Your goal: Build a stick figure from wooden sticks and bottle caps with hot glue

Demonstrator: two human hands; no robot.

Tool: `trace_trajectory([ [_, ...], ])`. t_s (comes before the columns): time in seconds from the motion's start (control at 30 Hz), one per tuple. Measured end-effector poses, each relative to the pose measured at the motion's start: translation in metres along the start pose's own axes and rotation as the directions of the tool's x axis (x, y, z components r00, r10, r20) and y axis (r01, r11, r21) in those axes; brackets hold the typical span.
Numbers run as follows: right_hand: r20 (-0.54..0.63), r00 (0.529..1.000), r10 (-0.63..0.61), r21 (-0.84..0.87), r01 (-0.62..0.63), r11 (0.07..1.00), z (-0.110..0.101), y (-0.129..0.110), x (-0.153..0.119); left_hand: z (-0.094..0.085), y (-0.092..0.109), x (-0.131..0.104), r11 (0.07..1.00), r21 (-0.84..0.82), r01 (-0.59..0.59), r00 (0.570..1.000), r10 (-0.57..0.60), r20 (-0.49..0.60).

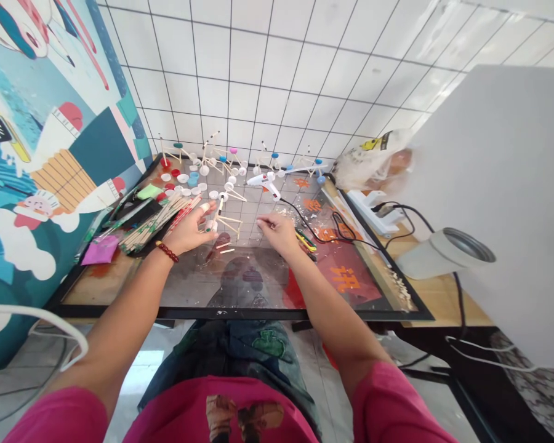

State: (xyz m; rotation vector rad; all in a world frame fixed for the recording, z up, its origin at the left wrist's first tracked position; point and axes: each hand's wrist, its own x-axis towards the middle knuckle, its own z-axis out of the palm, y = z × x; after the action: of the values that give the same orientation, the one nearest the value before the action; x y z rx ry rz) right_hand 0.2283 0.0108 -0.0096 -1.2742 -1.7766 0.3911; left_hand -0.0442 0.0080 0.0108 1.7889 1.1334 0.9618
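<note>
At far left, illustrated panel [96,147]: upright, beside the tabletop [184,289].
Pink packet [100,249]: flat near the panel.
Wooden stick bundle [143,231]: slanting across the tabletop, just beside the left hand.
Left hand [187,232]: fingers and thumb spread, not clenched, thumb at a white cap of the stick model; firm grip or light touch, cannot tell.
Loose bottle caps [183,178]: red, white and blue, scattered beyond the left hand.
Stick model [228,219]: on the tabletop between both hands, made of thin sticks and white caps.
Cut sticks [227,251]: lying nearer the body than the stick model.
Hot glue gun [266,183]: white, resting on the tabletop beyond the right hand, in front of similar cap-and-stick models [274,156].
Right hand [277,232]: fingertips pinched together, anything between too small to tell.
Yellow-handled tool [306,241]: just right of the right hand.
Plastic bag [373,161]: by the tiled wall.
White-gray cylinder [431,255]: tipped at far right.
</note>
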Motion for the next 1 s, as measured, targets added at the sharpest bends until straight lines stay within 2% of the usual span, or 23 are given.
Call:
trace_trajectory([
  [0.13,0.153,0.986,-0.066,-0.136,0.087,0.987,0.016,-0.012,-0.006,0.004,-0.006,0.001,0.999,0.024,0.026,0.999,-0.026,0.022],
  [0.27,0.200,0.977,-0.070,-0.193,0.109,0.975,0.027,-0.017,-0.005,0.008,-0.006,0.000,0.993,0.113,0.037,0.999,-0.041,0.028],
  [0.47,0.107,0.991,-0.075,-0.096,0.085,0.992,0.031,-0.019,0.000,0.009,-0.008,-0.001,0.994,0.100,0.051,0.998,-0.048,-0.032],
  [0.6,0.059,0.993,-0.105,-0.045,0.107,0.993,0.030,-0.022,0.000,0.009,-0.010,-0.001,0.997,0.074,0.031,0.999,-0.029,-0.027],
  [1.0,0.087,0.995,-0.055,-0.080,0.061,0.995,0.029,-0.025,-0.002,0.010,-0.012,-0.001,0.999,0.036,0.029,0.999,-0.028,-0.027],
])
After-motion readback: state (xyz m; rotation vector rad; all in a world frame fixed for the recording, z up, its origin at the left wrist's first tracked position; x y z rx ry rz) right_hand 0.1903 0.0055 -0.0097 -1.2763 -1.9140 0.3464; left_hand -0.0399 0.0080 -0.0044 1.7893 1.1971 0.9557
